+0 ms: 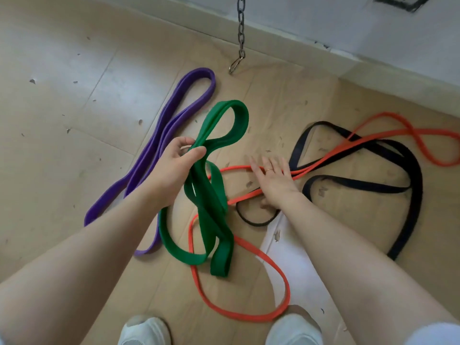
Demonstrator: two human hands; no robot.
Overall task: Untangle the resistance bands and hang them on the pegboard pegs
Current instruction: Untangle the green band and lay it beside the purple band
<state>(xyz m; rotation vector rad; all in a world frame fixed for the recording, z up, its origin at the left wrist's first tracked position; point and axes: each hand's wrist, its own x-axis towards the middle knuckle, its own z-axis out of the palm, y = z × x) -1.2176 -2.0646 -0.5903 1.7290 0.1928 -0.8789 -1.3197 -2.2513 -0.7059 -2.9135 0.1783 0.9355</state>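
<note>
Resistance bands sprawl on the floor (pixel 62 70); left hand (pixel 174 160) grips the green band (pixel 214 195), right hand (pixel 272 178) reaches flat-fingered toward the orange band (pixel 239 247). Lifting green risks snagging orange, tightening the tangle.

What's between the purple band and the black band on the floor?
Head view: the green band, gripped by the left hand, and the orange band under the right hand.

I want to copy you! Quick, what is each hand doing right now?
Left hand: closed around the green band, lifting it.
Right hand: open, fingers straight, over the orange band; holding nothing.
</note>
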